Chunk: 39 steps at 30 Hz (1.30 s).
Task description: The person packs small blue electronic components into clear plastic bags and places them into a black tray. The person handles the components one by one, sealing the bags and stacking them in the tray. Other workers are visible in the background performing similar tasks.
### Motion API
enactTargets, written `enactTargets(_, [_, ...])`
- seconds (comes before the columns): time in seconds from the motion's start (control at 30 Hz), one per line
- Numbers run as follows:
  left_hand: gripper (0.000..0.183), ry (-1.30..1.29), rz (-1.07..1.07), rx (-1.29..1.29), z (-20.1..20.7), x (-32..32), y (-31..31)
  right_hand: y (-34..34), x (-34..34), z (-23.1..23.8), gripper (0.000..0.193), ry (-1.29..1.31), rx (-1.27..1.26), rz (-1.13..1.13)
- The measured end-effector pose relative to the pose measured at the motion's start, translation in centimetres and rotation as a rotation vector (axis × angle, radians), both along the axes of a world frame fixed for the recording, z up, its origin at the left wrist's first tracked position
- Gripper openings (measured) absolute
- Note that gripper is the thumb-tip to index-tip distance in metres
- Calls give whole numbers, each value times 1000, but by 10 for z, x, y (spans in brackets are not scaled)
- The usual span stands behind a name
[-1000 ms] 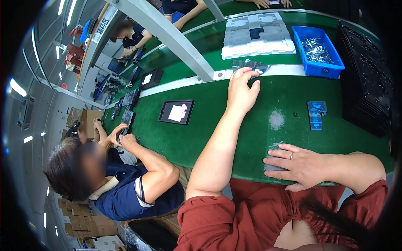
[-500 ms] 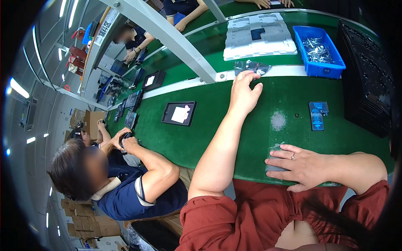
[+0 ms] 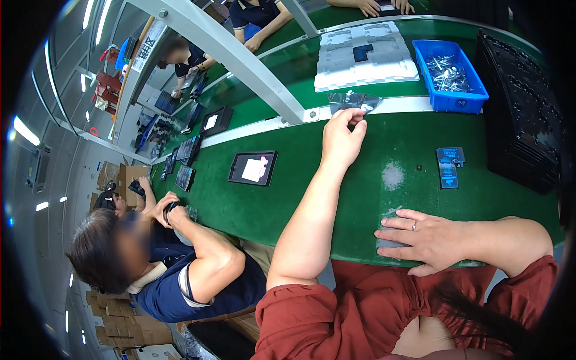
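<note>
My left hand (image 3: 343,137) reaches to the metal rail, its fingers curled toward the thumb at the near edge of a clear shiny plastic bag (image 3: 354,102). Whatever sits between those fingertips is too small or hidden to make out. My right hand (image 3: 427,240) lies flat by the near table edge, fingers spread over a greyish translucent patch (image 3: 390,238), most of it covered by the hand. Beyond it to the right lies a flat black battery-like part (image 3: 448,171) with blue markings and a notched corner.
A blue bin (image 3: 479,103) of small metal pieces stands at the back right, beside a tall stack of black trays (image 3: 516,114). White foam trays (image 3: 336,72) lie past the rail (image 3: 402,107). A dark shallow box (image 3: 273,171) lies left. A co-worker (image 3: 198,270) sits close on my left.
My left fingers have drawn in toward the thumb beside the plastic bag. My right hand stays put. The co-worker's hands have shifted a little toward that person's body.
</note>
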<state>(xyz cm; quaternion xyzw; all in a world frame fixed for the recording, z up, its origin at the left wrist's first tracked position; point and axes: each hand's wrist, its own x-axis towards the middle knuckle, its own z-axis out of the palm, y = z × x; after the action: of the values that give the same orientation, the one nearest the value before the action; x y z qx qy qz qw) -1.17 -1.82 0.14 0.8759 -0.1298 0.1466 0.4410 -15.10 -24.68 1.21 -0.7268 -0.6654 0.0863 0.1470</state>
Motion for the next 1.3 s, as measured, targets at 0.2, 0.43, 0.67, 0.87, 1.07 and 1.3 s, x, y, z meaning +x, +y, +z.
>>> enactTargets(0.2, [21, 44, 3, -44, 2, -4, -3, 1, 0, -1, 70, 9, -1, 2])
enactTargets(0.43, [20, 68, -28, -89, 0, -2, -4, 0, 0, 1, 69, 3, 0, 0])
enactTargets(0.67, [19, 96, -34, -86, 0, -3, -3, 0, 0, -2, 69, 4, -2, 0])
enactTargets(0.87, [19, 109, -45, -83, 1, -4, -4, -1, 0, -3, 70, 12, 4, -1])
enactTargets(1.07, [19, 115, -73, -77, 3, -6, -6, -1, 0, -1, 70, 12, 1, 1])
enactTargets(1.3, [19, 119, -113, -63, 2, -7, -6, 0, 0, -2, 70, 9, 4, -1])
